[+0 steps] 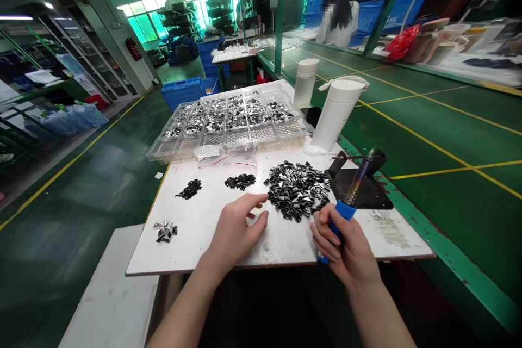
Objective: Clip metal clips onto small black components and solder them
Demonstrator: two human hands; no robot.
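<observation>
My right hand point(340, 242) is wrapped round the blue handle of a soldering iron point(346, 210). Its metal barrel points up and away, in front of a dark stand point(361, 187). My left hand point(240, 225) is open, thumb apart from the fingers, with its fingertips at the left edge of a large pile of small black and silver parts point(297, 187). Whether those fingertips touch a part I cannot tell. Two smaller heaps of dark parts, one in the middle point(240, 181) and one to the left point(190, 189), lie on the white board point(261, 250).
A clear compartment tray point(226, 136) full of similar parts stands behind the piles, with small plastic bags point(210, 152) before it. Two white bottles, one near point(336, 114) and one farther point(305, 82), stand at right. Silvery scraps point(166, 231) lie front left. A person point(338, 19) sits far back.
</observation>
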